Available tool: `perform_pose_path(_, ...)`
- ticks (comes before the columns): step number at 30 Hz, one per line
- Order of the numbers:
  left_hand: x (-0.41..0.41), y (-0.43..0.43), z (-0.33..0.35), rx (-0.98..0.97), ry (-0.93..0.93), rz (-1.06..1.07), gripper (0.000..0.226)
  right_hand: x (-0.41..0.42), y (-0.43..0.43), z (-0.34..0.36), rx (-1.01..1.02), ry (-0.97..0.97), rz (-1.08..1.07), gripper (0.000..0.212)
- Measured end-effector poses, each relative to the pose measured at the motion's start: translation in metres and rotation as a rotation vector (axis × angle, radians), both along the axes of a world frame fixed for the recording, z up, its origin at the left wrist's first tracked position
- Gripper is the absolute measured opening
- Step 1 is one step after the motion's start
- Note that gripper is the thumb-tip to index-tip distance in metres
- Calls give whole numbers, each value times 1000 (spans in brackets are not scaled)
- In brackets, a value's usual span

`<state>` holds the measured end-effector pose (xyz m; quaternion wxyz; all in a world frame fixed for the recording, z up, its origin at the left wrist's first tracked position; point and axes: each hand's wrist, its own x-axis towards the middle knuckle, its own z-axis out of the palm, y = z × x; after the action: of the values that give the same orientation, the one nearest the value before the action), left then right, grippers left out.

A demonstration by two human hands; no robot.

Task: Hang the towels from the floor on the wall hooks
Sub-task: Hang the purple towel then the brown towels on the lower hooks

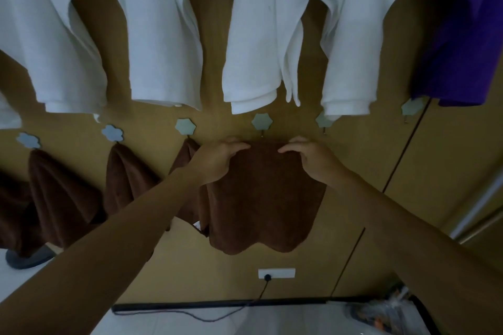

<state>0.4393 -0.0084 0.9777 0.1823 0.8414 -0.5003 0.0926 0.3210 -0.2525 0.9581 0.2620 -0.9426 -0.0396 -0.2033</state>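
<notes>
A brown towel [265, 198] hangs against the tan wall, its top edge just below a flower-shaped hook [261, 122]. My left hand [217, 162] grips the towel's top left corner and my right hand [311, 159] grips its top right corner, fingers curled over the edge. Brown towels [62, 193] hang from the hooks to the left [112, 133], another [128, 174] beside it. Two hooks to the right [324, 119] [412, 107] carry nothing.
Several white towels [253, 35] and a purple one [462, 35] hang in the upper row. A white wall socket [276, 273] with a black cable sits below. A plastic bag [386, 313] lies at the lower right, a dark slipper [27, 258] at the left.
</notes>
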Motion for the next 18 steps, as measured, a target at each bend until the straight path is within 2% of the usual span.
perform_pose_path(7,6,-14,-6,-79,-76,83,59,18,14,-1,-2,-216,-140,51)
perform_pose_path(18,14,-34,-10,1,-63,237,61,42,21,-7,-72,-131,-242,40)
